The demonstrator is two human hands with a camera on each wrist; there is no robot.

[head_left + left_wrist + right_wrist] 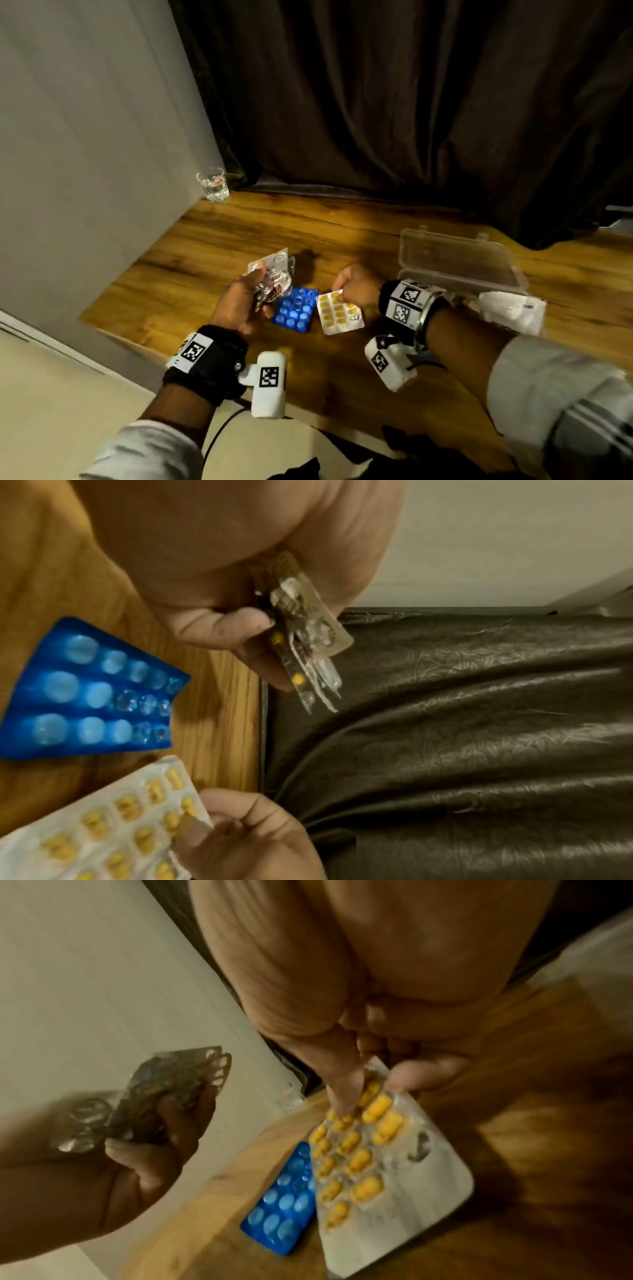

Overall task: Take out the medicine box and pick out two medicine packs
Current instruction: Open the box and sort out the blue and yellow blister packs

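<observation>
Pinching the far corner of the yellow pill pack point(339, 312), the right hand point(356, 287) has it just right of the blue pack point(295, 310) lying on the table point(394, 370). Left hand point(241, 303) clutches spare strips point(272, 274); the open box point(459, 260) sits far right.

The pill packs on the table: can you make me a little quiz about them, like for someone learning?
1. True or false: the blue pill pack lies on the wooden table, with no hand holding it.
2. Which hand pinches the yellow pill pack? A) left hand B) right hand C) neither
3. Fill in: the clear plastic box near the right hand has its lid ____.

Key: 1 true. 2 B; the left hand holds a bunch of silver pill packs instead. 3 open.
</observation>
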